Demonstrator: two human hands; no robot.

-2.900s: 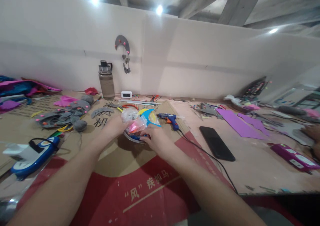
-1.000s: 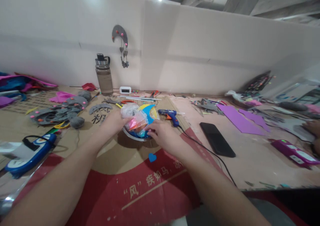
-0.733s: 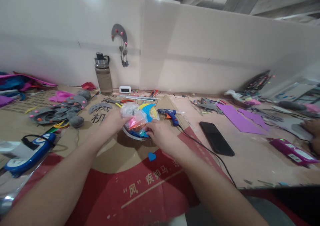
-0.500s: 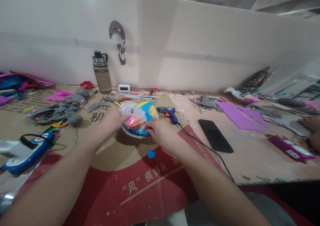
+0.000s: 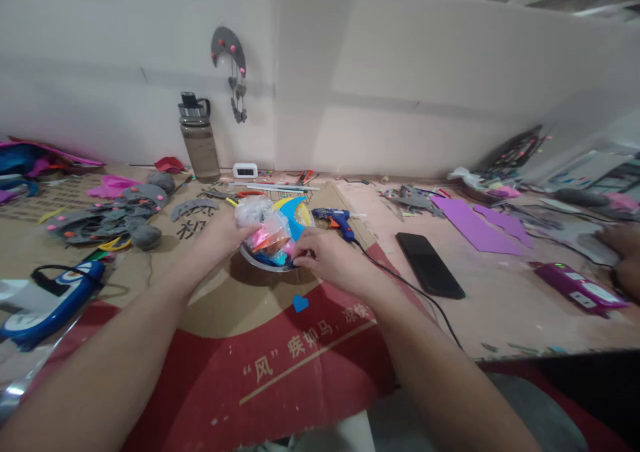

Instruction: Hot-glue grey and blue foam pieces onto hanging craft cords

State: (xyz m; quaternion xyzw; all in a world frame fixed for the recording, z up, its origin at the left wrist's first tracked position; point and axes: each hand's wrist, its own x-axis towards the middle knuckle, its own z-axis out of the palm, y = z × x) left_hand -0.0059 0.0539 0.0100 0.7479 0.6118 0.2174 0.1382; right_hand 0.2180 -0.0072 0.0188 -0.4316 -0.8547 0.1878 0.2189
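A shallow bowl [image 5: 260, 264] stands on the cardboard, heaped with clear plastic bags of pink and orange pieces, a blue crescent [image 5: 294, 213] and a yellow piece behind it. My left hand [image 5: 227, 233] reaches in from the left, its thumb pressed on a plastic bag [image 5: 269, 233]; its other fingers are mostly hidden. At the bowl's right side, the fingers of my right hand [image 5: 320, 252] are curled together by the blue pieces, and what they pinch is hidden. A small blue heart [image 5: 300, 303] lies on the cardboard nearer to me.
A blue glue gun [image 5: 336, 220] with its cable lies right of the bowl, then a black phone [image 5: 430, 265] and purple sheets [image 5: 480, 225]. Left are grey felt pieces [image 5: 110, 215] and a blue device [image 5: 55, 302]. A bottle [image 5: 200, 142] stands behind. Another person's hand [image 5: 625, 245] shows far right.
My right hand's fingers have drawn closer together at the bowl's edge. The left hand has hardly moved. The whole view has shifted slightly.
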